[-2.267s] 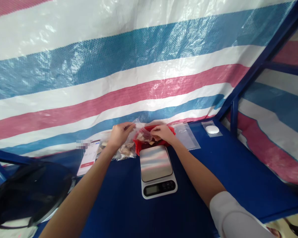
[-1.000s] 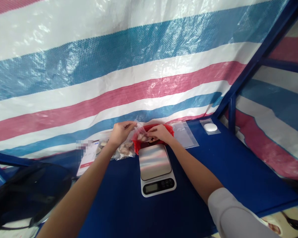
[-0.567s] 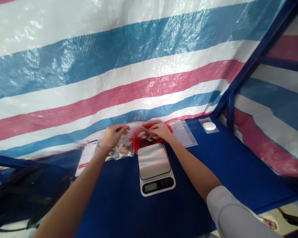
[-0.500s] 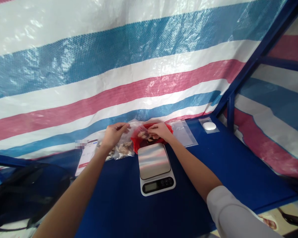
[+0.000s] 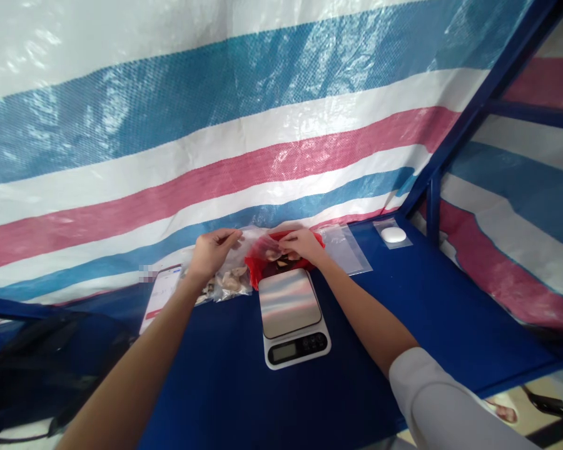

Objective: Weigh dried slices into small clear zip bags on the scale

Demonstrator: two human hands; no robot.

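Between my hands a clear plastic bag (image 5: 257,241) is stretched sideways, partly over a red bag (image 5: 256,270). My left hand (image 5: 212,251) pinches the clear bag at its left end. With closed fingers, my right hand (image 5: 303,245) grips the other end above the red bag. Brown and pale pieces (image 5: 281,262) lie inside the red bag; what they are I cannot make out. A filled clear bag (image 5: 233,281) of pale brown pieces rests beside my left hand. Just in front of the red bag sits a kitchen scale (image 5: 291,306) with a bare plate.
A phone (image 5: 162,294) with a lit screen lies left of my left forearm. Flat clear bags (image 5: 349,250) lie right of the red bag. Farther right is a white rounded object (image 5: 393,235) on a small clear bag. A black backpack (image 5: 42,369) stands at the left.
The clear bag looks flatter and more stretched out between my hands. Both hands keep their hold, nearly in place. The whole view has shifted slightly.
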